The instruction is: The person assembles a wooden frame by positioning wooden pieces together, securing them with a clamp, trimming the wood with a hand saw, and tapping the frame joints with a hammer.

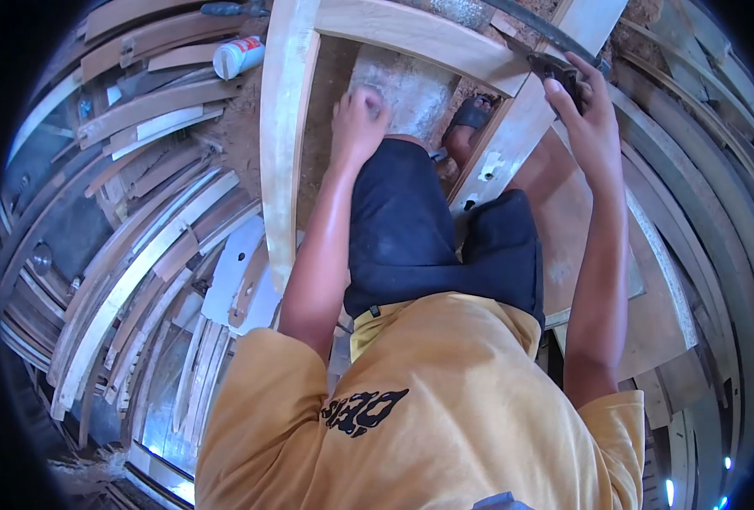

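Note:
My right hand [588, 115] is at the upper right. Its thumb and fingers close round a dark clamp-like tool [557, 71] by a long dark bar [534, 27], over the corner of a pale wooden frame [419, 30]. My left hand [360, 123] is above my left thigh, inside the frame's opening. Its fingers are curled in and slightly blurred, and I cannot see whether anything is in them. A wooden upright [287, 136] of the frame stands to its left. The frame's right rail [506, 140] has dark holes and runs between my legs.
Stacks of curved wooden strips [139, 255] fill the left side, and long curved boards [691, 212] line the right. A white container [238, 58] with a red label lies at the upper left. A brown panel [589, 246] is beside my right leg. My sandalled foot [469, 119] shows below the frame.

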`<action>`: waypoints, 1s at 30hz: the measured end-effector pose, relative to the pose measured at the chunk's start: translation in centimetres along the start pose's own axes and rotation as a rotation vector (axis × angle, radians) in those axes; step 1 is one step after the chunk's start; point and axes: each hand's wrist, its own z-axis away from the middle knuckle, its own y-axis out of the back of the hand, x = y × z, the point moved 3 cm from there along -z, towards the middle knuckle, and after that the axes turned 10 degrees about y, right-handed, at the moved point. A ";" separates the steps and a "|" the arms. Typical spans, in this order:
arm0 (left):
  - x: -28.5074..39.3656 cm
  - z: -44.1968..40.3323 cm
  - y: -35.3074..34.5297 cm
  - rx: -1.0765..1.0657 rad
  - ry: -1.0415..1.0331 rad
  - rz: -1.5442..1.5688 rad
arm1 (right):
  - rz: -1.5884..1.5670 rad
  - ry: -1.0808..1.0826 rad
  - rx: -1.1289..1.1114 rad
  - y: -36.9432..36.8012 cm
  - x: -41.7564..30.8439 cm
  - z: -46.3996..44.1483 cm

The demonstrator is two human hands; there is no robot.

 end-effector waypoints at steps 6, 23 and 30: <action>-13.0 6.2 -2.0 -0.545 0.597 0.497 | -0.340 0.021 0.729 -2.0 3.6 7.0; -10.3 7.8 2.8 -0.588 -0.059 0.060 | -0.738 -0.598 -0.343 -24.8 9.9 14.6; 4.3 1.8 13.4 -0.420 -0.529 -0.350 | -1.083 -0.379 0.113 -24.3 0.3 7.4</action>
